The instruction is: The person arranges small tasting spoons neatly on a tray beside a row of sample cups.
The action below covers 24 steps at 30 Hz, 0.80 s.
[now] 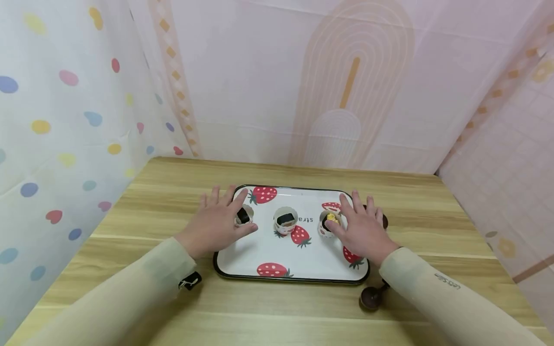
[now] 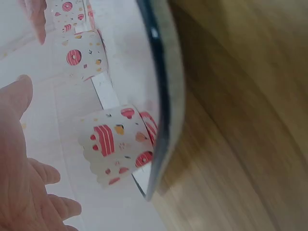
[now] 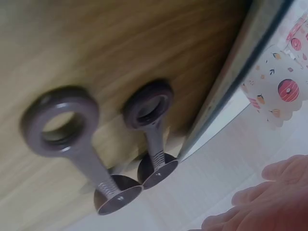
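We count one tray (image 1: 248, 254) on one table (image 1: 151, 192), and on that tray we find three paper cups (image 1: 280, 229). In the cups we make out at least two black pieces (image 1: 285, 219) and one yellow clump (image 1: 333, 217). We see two brown scoops (image 3: 87, 163), one left hand (image 1: 220, 222) and one right hand (image 1: 364, 233), plus two sleeves (image 1: 125, 290). We also tally at least five printed strawberries (image 1: 265, 194)
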Each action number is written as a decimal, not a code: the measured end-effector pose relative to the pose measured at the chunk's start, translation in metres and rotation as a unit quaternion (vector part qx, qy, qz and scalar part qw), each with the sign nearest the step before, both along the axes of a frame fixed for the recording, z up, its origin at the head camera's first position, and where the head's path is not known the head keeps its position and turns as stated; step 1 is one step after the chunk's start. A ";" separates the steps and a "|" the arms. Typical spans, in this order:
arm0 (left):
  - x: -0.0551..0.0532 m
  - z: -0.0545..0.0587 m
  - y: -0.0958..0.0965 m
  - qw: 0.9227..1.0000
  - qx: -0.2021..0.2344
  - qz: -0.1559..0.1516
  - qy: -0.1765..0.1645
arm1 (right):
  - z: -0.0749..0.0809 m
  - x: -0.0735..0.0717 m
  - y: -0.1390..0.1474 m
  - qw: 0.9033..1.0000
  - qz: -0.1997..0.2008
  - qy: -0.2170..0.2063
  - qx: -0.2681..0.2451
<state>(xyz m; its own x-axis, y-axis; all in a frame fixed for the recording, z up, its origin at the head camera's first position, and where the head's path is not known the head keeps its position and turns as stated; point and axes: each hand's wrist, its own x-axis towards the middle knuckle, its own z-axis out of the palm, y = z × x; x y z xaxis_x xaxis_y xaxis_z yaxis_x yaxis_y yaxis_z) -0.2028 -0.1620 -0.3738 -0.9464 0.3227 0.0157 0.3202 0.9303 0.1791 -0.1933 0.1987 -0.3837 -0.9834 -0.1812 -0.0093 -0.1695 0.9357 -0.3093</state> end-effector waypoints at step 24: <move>0.016 -0.005 -0.034 1.000 -0.014 0.004 -0.010 | -0.003 0.006 0.029 1.000 -0.008 -0.017 0.008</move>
<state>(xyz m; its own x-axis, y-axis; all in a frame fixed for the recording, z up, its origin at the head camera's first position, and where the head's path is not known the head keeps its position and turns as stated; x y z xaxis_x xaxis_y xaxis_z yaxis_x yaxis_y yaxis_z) -0.1869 -0.1955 -0.3788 -0.9492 0.3146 -0.0118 0.3088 0.9377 0.1594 -0.1868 0.2281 -0.3867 -0.9852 -0.1652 -0.0460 -0.1442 0.9433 -0.2989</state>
